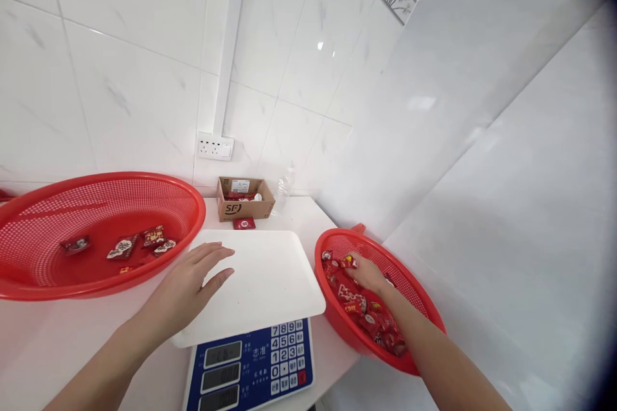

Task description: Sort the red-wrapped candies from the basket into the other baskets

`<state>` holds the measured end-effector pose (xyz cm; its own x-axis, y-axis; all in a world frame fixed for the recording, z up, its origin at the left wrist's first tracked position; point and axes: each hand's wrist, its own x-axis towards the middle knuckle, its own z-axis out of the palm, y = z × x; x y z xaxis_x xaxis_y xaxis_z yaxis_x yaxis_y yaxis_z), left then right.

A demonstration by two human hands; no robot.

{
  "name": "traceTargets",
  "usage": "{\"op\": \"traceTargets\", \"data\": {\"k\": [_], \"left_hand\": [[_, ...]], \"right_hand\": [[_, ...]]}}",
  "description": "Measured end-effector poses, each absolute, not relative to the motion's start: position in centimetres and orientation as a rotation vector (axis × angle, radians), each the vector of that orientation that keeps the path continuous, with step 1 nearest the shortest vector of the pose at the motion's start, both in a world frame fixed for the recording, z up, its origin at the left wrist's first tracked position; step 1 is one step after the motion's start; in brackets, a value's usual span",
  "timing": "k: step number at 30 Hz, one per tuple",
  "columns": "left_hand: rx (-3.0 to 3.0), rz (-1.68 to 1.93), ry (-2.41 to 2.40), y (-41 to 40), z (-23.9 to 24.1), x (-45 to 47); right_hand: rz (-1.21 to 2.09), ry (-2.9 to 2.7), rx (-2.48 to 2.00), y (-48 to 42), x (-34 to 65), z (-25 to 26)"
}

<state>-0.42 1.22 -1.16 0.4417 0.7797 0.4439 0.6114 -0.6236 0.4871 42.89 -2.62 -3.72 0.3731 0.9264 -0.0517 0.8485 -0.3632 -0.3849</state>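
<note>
My left hand (193, 279) hovers flat with fingers spread over the left edge of the white weighing pan (270, 276) of an electronic scale (250, 366), holding nothing. My right hand (366, 273) reaches into the small red basket (424, 308) on the right, fingers curled down among several red snack packets (359, 305); what the fingers hold, if anything, is hidden. The large red basket (96, 289) on the left holds a few red packets (139, 244).
A small cardboard box (245, 199) stands at the back by the tiled wall, with a red packet (243, 223) in front of it and a clear plastic bottle (285, 185) beside it. A wall socket (214, 146) sits above. A white wall closes in on the right.
</note>
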Motion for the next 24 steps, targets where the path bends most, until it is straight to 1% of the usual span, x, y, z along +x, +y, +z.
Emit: {"op": "traceTargets", "data": {"k": [5,11,17,24], "left_hand": [[2.443,0.942,1.203,1.3,-1.3,-0.3],[2.497,0.875,1.176,1.1,-1.2,-0.2],[2.575,0.761,1.117,0.5,-0.4,-0.1],[2.592,0.626,1.038,0.5,-0.8,-0.3]], "right_hand": [[0.305,-1.372,-2.132,-2.3,41.4,-0.6],[0.493,-1.427,-1.738,-1.4,33.3,1.6],[0.732,-1.599,-1.554,-0.8,25.3,1.0],[0.679,-1.702,-1.632,-1.4,23.2,-1.2]]}}
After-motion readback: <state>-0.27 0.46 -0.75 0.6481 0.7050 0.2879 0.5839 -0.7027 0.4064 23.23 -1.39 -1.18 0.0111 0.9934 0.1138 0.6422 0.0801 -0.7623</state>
